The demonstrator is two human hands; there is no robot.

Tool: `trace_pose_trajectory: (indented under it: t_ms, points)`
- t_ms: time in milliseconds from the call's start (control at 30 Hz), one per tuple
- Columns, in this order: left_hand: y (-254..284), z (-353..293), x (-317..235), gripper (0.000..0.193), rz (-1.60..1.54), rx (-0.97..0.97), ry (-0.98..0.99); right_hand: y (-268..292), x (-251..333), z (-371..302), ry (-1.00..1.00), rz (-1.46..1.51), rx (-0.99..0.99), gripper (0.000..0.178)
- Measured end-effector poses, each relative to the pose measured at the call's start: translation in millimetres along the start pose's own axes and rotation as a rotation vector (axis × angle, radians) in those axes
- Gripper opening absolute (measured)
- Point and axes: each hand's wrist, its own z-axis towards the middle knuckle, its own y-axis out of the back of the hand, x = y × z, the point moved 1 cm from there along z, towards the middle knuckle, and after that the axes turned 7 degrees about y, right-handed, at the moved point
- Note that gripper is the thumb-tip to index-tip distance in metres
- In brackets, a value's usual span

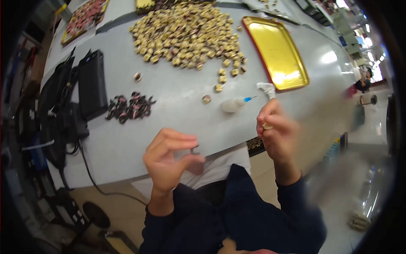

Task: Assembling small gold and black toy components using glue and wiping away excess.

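My left hand (167, 158) is raised over the near edge of the table, thumb and fingers closed on a small dark curved piece (194, 149). To the right, my right hand (275, 131) pinches a small cream-yellow piece (267, 126); its fingers are partly smeared by motion. Beyond it lies a squeeze bottle (231, 105) with a blue needle tip, on its side. A heap of small black and pink curved pieces (130, 106) is to the left. One loose yellow and dark block (206, 99) sits beside the bottle.
A large pile of small yellow blocks (182, 36) covers the far middle. A gold tray (277, 53) and crumpled white tissue (266, 89) lie at the right. Black cased equipment (92, 84) with a cable stands at the left; another tray (86, 19) holds pink pieces.
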Motion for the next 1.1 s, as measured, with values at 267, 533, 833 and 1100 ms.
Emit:
trace_pose_trajectory:
  t_ms: [267,533,833,1100]
  points:
    - [0,1,4,0.031,0.017,0.041,-0.067,-45,-27,-12,-0.474,0.334,-0.077,0.013]
    - [4,-1,3,0.029,-0.001,0.049,-0.08,-59,-35,-14,-0.527,0.386,0.049,0.018]
    - [2,3,2,0.03,0.003,0.088,-0.126,-58,-37,-15,-0.694,0.555,0.058,0.027]
    - [13,4,-7,0.027,0.414,-0.141,-0.206,-4,-16,-24,-0.554,0.233,-0.043,0.04]
